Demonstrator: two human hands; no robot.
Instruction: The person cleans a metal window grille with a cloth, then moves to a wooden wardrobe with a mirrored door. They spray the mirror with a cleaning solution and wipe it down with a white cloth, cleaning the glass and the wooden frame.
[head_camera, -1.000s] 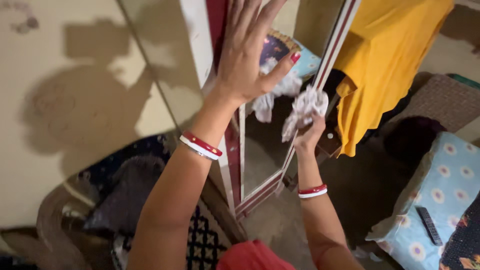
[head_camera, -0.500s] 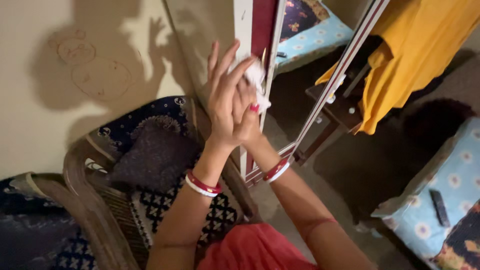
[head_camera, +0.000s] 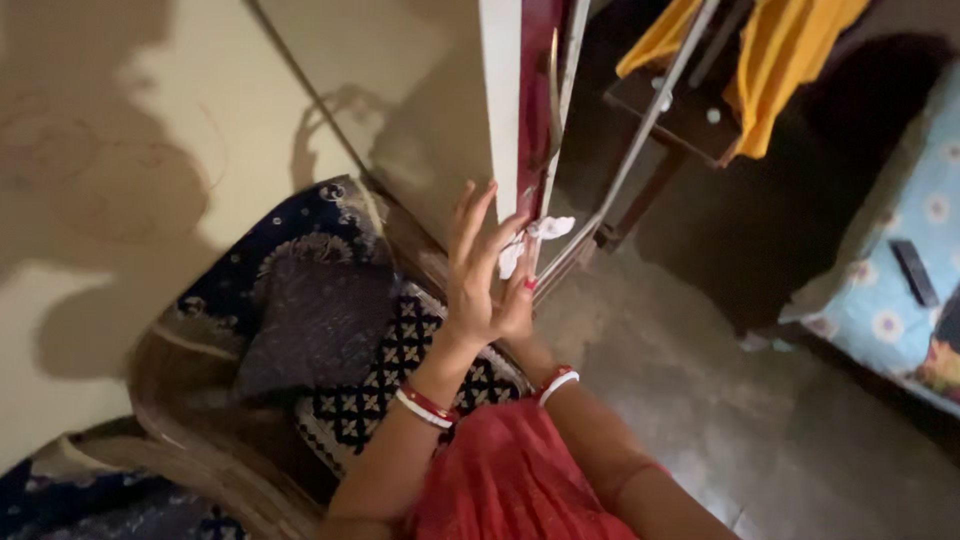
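Both hands are working low on the mirror door right now. The left hand (head_camera: 472, 275) is spreading wide, fingers fanned and palm turned toward the dark red door edge (head_camera: 528, 110), gripping nothing; it looks to be bracing there, though whether the palm is actually touching the door I cannot tell. The right hand (head_camera: 518, 305) is tucking in just behind it, mostly hidden, and it is closing around a white cloth (head_camera: 535, 235), a crumpled bunch of it poking out above the fingers.

The cloth is sitting right against the lower part of the mirror panel (head_camera: 600, 150), just beside the metal frame strip (head_camera: 640, 140) that is running down toward the floor. So the wiping looks to be well under way rather than just starting, with the cloth pressing near the bottom of the glass. How clean the upper stretch is I cannot judge, since the light is dim and the glass is only throwing back reflections.

As for what is left, the last low strip by the frame corner seems to be the part in hand, and nothing here is showing the cloth put down or the door let go.

Around the person, a dark blue patterned cushion (head_camera: 330, 320) is lying on a wicker chair (head_camera: 170, 400) to the left, a yellow garment (head_camera: 770, 60) is hanging up on the right, and a pale blue flowered bed cover (head_camera: 900, 290) is filling the far right corner.
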